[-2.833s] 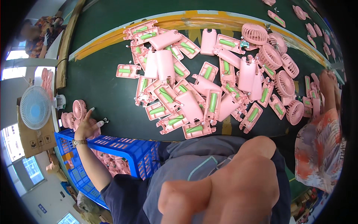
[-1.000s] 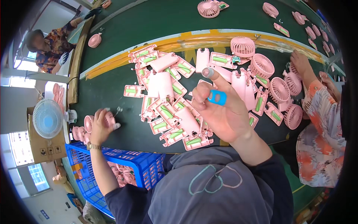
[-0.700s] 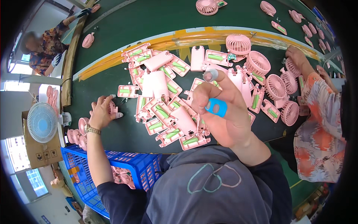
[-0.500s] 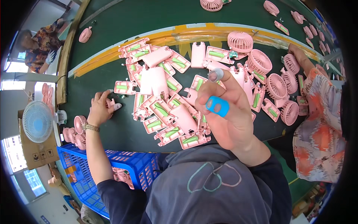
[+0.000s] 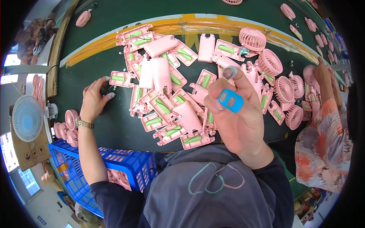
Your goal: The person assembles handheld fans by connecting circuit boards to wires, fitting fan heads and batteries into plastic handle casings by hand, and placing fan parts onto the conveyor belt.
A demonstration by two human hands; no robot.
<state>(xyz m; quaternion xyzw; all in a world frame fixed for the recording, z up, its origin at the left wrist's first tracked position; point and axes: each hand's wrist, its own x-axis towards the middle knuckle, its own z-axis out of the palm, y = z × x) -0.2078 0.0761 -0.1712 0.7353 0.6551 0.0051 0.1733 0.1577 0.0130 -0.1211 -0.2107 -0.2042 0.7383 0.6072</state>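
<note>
My left hand [image 5: 93,99] rests on the dark green tabletop at the left, fingers and thumb apart. Its index fingertip is beside a pink casing half [image 5: 121,78] with a green battery cell inside; a small board with thin wires [image 5: 113,88] lies near the thumb. My right hand [image 5: 237,108] is raised in front of the pile, its fingers curled in. It wears a blue perforated finger sleeve [image 5: 230,100] and a greyish wrap on one fingertip. Whatever it may hold is hidden. Below it spreads a heap of pink casings [image 5: 161,74], many showing green cells.
Pink round fan heads [image 5: 284,89] crowd the right side beside a co-worker's hands [image 5: 329,81]. A blue plastic basket [image 5: 131,167] holds pink parts at the lower left. A yellow-taped strip [image 5: 186,26] crosses the table's far part. A white-and-blue fan [image 5: 27,117] stands left.
The pink part at my left fingers is out of sight; that hand has spread and shifted toward the casing half. My right hand stays raised and curled. The whole view has moved slightly.
</note>
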